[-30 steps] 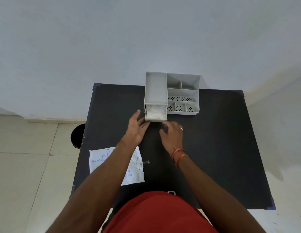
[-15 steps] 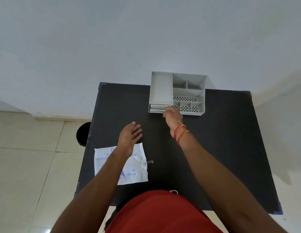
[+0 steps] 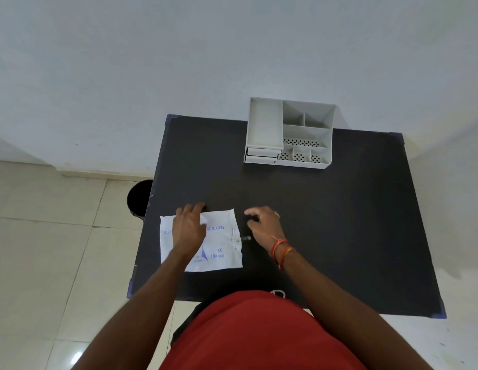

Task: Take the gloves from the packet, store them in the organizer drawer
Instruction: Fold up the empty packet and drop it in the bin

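- Table (image 3: pixel 339 236): black top, against the wall.
- Packet (image 3: pixel 222 247): white, blue print "GLOVES" and "100", flat on the table's near-left part, close to the left edge.
- Left hand (image 3: pixel 188 231): palm down on the packet's left half, fingers spread loosely and pointing far, tips reaching past the packet's far edge. Pressing or resting, not gripping anything I can see.
- Right hand (image 3: pixel 264 224): just right of the packet, over bare table. Fingers curled in, half-closed, thumb side toward the packet. Nothing visibly held. Ring on one finger, orange bands (image 3: pixel 280 251) on the wrist.
- Small grey bit (image 3: pixel 246 238) at the packet's right edge, just beside the right hand; too small to identify.
- Organizer (image 3: pixel 290 133): white, far side of the table by the wall, well apart from both hands. Open tray on the left, compartments on the right, some perforated.
- Drawer (image 3: pixel 262 154): under the left tray, front flush, closed.
- Gloves: none visible loose; cannot tell what's in the packet or drawer.
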